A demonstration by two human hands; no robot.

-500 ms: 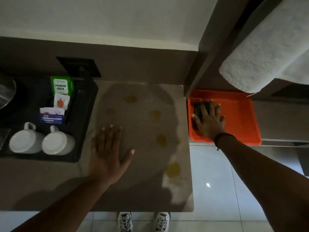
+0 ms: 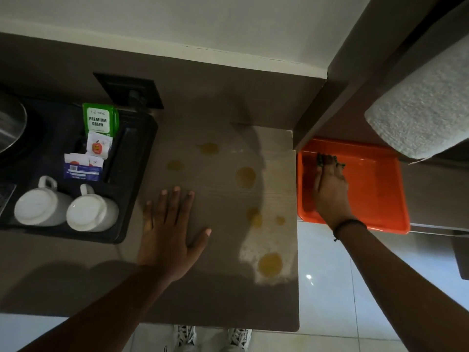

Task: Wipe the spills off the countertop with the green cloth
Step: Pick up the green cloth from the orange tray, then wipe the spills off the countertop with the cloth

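Several yellow spills [image 2: 245, 177] dot the wooden countertop [image 2: 215, 301], from the back middle to the largest spill [image 2: 270, 264] near the front right. My left hand [image 2: 170, 229] lies flat and open on the counter, just left of them. My right hand [image 2: 330, 189] reaches into an orange tray [image 2: 380, 199] to the right of the counter. Its fingers are drawn together over the dark green cloth [image 2: 330, 161], which shows only as a few bits at the fingertips.
A black tray [image 2: 121, 224] at the left holds two upturned white cups [image 2: 92, 212] and tea sachets [image 2: 99, 120]. A metal kettle [image 2: 10, 123] sits at the far left. A grey towel [image 2: 426, 110] hangs above the orange tray. White floor tiles lie below right.
My right hand's spread fingers have closed together over the cloth in the orange tray. My left hand stays flat on the counter.
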